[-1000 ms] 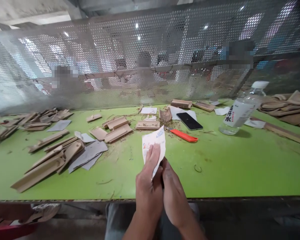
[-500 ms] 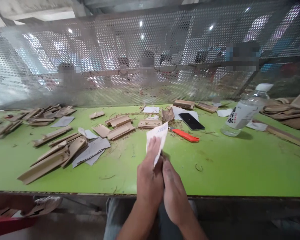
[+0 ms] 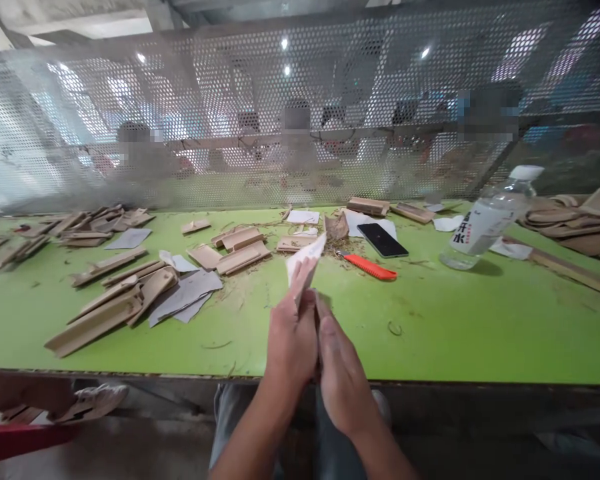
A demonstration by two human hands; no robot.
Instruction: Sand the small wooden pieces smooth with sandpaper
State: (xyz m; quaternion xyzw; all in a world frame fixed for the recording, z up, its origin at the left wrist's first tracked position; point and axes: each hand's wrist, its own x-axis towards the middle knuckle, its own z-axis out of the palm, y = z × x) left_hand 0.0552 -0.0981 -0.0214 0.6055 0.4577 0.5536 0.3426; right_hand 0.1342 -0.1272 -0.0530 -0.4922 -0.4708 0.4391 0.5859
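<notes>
Turned more edge-on since the earlier frame, the white paper (image 3: 312,249) looks narrower. Our left hand (image 3: 289,340) grips it above the tabletop (image 3: 460,333); its long axis seems to point to the far edge, tip leaning right. What our right hand (image 3: 343,377) grips, we cannot tell. Probably we are pressing or rubbing; next calls for steady palms.

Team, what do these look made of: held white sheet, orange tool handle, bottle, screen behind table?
White sheet: matte, likely paper; thin, bent.
Orange tool handle: probably moulded plastic; uniform colour, ribbed edge.
Bottle: clear, glossy, likely plastic; see-through, thin-looking wall.
Screen: grey, probably metal; regular perforations, though rigid plastic isn't excluded.
</notes>
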